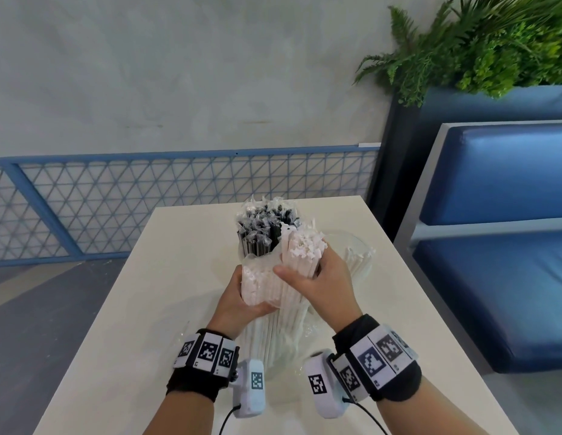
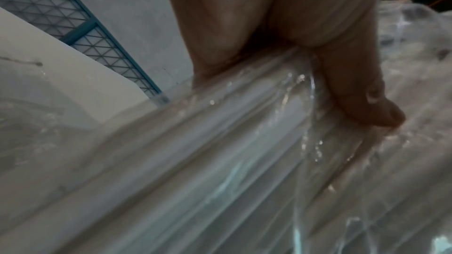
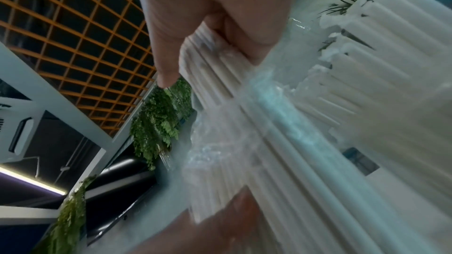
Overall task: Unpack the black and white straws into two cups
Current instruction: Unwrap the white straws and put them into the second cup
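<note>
My left hand [image 1: 238, 301] grips a clear plastic bag [image 1: 270, 337] full of white straws, held upright over the table; its thumb [image 2: 354, 88] presses on the film [image 2: 220, 161]. My right hand [image 1: 317, 277] curls round a thick bundle of white straws [image 1: 304, 249] that sticks up out of the bag's top; the fingers [image 3: 220, 26] wrap the bundle [image 3: 367, 103]. Behind the hands, wrapped black straws [image 1: 260, 230] stand bunched upright, their cup mostly hidden. A clear cup [image 1: 362, 262] with a few white straws stands to the right, behind my right hand.
The white table [image 1: 132, 309] reaches back to a blue mesh railing [image 1: 116, 196]. A blue padded bench [image 1: 499, 246] runs along the table's right side, with a planter of green ferns [image 1: 477, 42] behind it. Loose clear film [image 1: 307, 332] lies under the bag.
</note>
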Demonstrator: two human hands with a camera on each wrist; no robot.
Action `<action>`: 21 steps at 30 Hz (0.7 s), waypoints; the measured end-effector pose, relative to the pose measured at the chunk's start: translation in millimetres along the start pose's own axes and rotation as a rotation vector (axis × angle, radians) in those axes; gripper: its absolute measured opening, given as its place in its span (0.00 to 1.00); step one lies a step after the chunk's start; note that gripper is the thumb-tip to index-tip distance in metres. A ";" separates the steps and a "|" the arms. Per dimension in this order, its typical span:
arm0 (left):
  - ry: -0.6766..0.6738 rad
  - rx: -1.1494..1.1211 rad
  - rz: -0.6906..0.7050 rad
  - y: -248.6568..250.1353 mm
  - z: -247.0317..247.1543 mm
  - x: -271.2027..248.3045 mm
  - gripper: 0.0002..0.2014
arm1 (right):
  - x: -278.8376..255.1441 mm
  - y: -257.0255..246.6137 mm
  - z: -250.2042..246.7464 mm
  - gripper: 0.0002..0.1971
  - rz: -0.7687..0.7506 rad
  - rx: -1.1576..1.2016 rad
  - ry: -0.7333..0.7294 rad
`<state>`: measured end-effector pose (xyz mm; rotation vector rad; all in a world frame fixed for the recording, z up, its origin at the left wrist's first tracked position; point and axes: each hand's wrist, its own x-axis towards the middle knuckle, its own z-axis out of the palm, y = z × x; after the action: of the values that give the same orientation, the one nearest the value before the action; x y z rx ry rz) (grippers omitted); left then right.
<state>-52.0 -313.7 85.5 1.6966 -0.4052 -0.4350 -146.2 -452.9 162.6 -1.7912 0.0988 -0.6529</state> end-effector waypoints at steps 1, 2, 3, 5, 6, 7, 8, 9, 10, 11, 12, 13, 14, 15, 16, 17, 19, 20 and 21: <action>-0.001 0.008 0.002 1.3 0.2 -1.0 0.48 | -2.2 0.6 1.7 0.15 0.029 -0.055 0.010; 0.003 0.020 0.007 1.6 0.2 -1.2 0.44 | -3.0 2.0 2.8 0.13 0.048 -0.082 0.030; 0.002 0.034 0.011 2.2 0.3 -1.6 0.39 | -2.4 2.0 3.5 0.11 0.060 -0.080 0.051; 0.008 0.048 0.013 4.7 1.2 -3.2 0.38 | 0.0 1.7 3.7 0.16 0.061 -0.055 0.097; 0.013 0.048 0.017 5.2 1.7 -3.4 0.39 | 2.6 1.0 2.9 0.14 0.055 -0.022 0.126; 0.012 0.046 0.019 4.5 1.7 -3.2 0.40 | 5.8 -1.4 1.2 0.08 0.045 0.014 0.152; 0.011 0.043 0.021 4.9 1.9 -3.6 0.41 | 9.5 -3.0 -1.2 0.05 0.038 0.038 0.189; 0.007 0.041 0.021 4.5 1.8 -4.0 0.40 | 13.8 -5.5 -3.3 0.09 0.031 0.061 0.235; 0.002 0.040 0.018 5.7 1.9 -4.7 0.39 | 18.7 -7.9 -5.6 0.11 0.017 0.081 0.266; 0.000 0.036 0.018 7.0 2.0 -5.0 0.36 | 23.9 -11.0 -8.3 0.12 0.003 0.096 0.295; -0.001 0.032 0.020 9.1 1.9 -5.8 0.34 | 28.8 -13.6 -11.7 0.11 -0.012 0.108 0.317; -0.011 0.026 0.026 10.9 2.3 -6.2 0.32 | 32.8 -18.2 -14.4 0.11 -0.020 0.123 0.330; -0.017 0.020 0.029 12.6 2.5 -6.8 0.31 | 36.2 -20.8 -17.0 0.10 -0.023 0.133 0.342; -0.022 0.017 0.028 12.1 2.4 -6.4 0.31 | 39.2 -22.7 -18.7 0.10 -0.024 0.140 0.354; -0.026 0.013 0.024 12.4 2.3 -6.6 0.31 | 41.4 -22.6 -20.3 0.11 -0.027 0.144 0.358; -0.025 0.011 0.022 12.1 2.2 -6.4 0.31 | 42.8 -21.8 -21.4 0.11 -0.021 0.157 0.356; -0.016 0.007 0.018 12.7 2.5 -6.5 0.30 | 43.3 -18.5 -22.4 0.11 0.024 0.215 0.329; -0.012 0.007 0.016 13.4 2.9 -6.4 0.30 | 41.0 -15.1 -22.4 0.11 0.055 0.242 0.298; -0.007 0.007 0.017 12.7 2.7 -5.9 0.30 | 37.1 -11.0 -21.5 0.13 0.091 0.249 0.253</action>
<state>-58.8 -315.1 98.0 1.6975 -0.4260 -0.4279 -128.0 -482.2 190.4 -1.4514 0.2581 -0.7883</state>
